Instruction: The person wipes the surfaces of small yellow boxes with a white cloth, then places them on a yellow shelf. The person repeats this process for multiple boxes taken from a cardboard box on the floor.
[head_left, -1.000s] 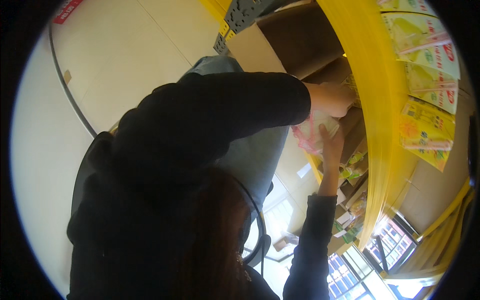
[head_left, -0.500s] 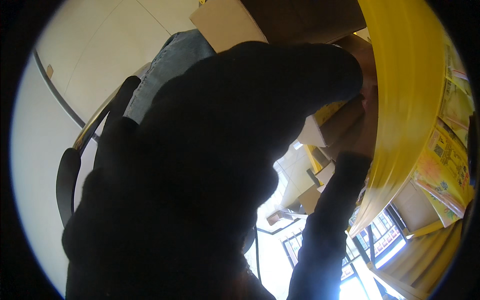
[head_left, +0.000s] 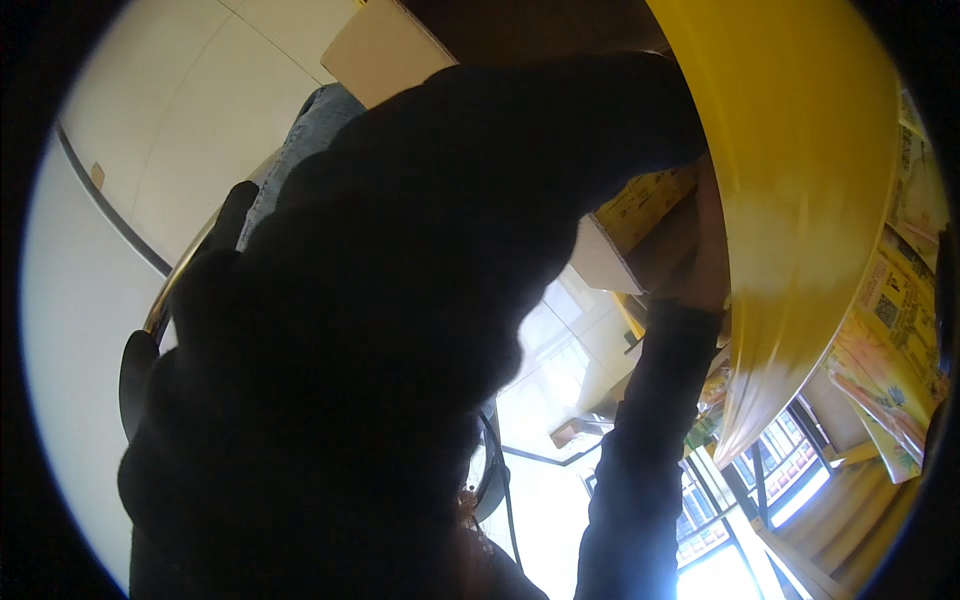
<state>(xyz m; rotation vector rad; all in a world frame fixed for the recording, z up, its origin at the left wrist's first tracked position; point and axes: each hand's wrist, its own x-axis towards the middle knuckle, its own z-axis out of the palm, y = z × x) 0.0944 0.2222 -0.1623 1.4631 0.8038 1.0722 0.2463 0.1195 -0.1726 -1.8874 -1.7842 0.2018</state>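
A large glossy yellow sheet (head_left: 800,230), bowed and very close, covers the right part of the view. From the lower edge rises my right sleeve, and my right hand (head_left: 708,245) lies in shadow along the sheet's left edge. Its fingers are hidden, so I cannot see whether it grips anything. My left arm stretches across the top toward the same edge; the left hand is out of sight behind the sheet. Between the two arms is an open cardboard box (head_left: 608,255) with yellow printed packaging (head_left: 645,205) in it.
Another cardboard box (head_left: 385,50) stands at the top, beside grey fabric (head_left: 310,135). Yellow printed packets (head_left: 885,350) lie at the far right. A pale tiled floor (head_left: 170,100) shows at upper left, and a bright window (head_left: 720,560) at lower right. My dark clothing blocks the middle.
The yellow sheet's edge has shifted left and now covers my left hand, partly seen before. Both arms appear slightly further left, and more of the yellow packaging in the box shows.
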